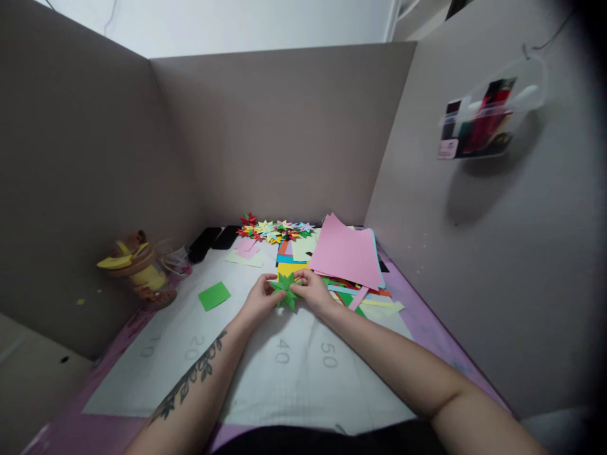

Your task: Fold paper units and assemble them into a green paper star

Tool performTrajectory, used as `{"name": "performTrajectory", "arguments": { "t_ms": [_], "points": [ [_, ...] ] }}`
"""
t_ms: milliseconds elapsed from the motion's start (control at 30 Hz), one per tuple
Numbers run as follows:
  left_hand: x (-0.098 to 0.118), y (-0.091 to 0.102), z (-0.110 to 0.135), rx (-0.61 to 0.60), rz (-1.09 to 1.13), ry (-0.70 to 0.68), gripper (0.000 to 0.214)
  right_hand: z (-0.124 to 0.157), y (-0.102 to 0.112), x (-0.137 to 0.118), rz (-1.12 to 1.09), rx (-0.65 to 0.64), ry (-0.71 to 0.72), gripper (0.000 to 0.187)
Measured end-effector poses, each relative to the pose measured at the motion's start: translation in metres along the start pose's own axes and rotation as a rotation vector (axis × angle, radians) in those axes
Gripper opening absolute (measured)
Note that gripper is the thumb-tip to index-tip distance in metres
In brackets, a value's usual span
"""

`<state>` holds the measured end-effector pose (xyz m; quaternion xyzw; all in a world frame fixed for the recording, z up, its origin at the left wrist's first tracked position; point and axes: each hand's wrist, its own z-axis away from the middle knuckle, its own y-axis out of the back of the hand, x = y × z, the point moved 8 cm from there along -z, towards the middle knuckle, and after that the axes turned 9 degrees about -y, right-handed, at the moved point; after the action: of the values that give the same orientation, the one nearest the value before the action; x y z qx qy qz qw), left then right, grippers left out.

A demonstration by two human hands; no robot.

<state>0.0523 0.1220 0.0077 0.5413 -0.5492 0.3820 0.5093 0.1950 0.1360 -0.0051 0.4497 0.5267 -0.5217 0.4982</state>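
Observation:
A green folded paper star point(286, 292) with several points is held between both hands over the white sheet. My left hand point(262, 296) pinches its left side, thumb on the front. On its right side my right hand point(313, 289) grips it between thumb and fingers. Just behind the star lies a yellow piece of paper point(290, 270). A flat green paper square point(214, 296) rests on the sheet to the left of my left hand.
Finished-looking colourful paper stars point(270, 231) are heaped at the back. Pink sheets point(346, 253) and paper strips point(365, 297) lie at right. A clay pot point(137, 265), a clear cup point(174, 259) and dark flat objects point(206, 243) stand left. A clear holder point(488, 123) hangs on the right panel.

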Motion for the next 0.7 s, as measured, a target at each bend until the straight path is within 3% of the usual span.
{"name": "performTrajectory", "arguments": {
  "t_ms": [167, 333, 700],
  "points": [
    [-0.002, 0.003, 0.001, 0.038, 0.011, 0.04, 0.045, 0.002, -0.007, 0.002, 0.053, -0.038, 0.031, 0.028],
    [-0.005, 0.009, -0.002, 0.106, 0.049, 0.012, 0.043, 0.005, -0.015, 0.01, -0.017, -0.117, -0.066, 0.033],
    [-0.007, 0.012, -0.001, 0.121, 0.08, 0.069, 0.05, 0.006, -0.014, 0.007, -0.006, -0.105, -0.093, 0.036]
  ]
}}
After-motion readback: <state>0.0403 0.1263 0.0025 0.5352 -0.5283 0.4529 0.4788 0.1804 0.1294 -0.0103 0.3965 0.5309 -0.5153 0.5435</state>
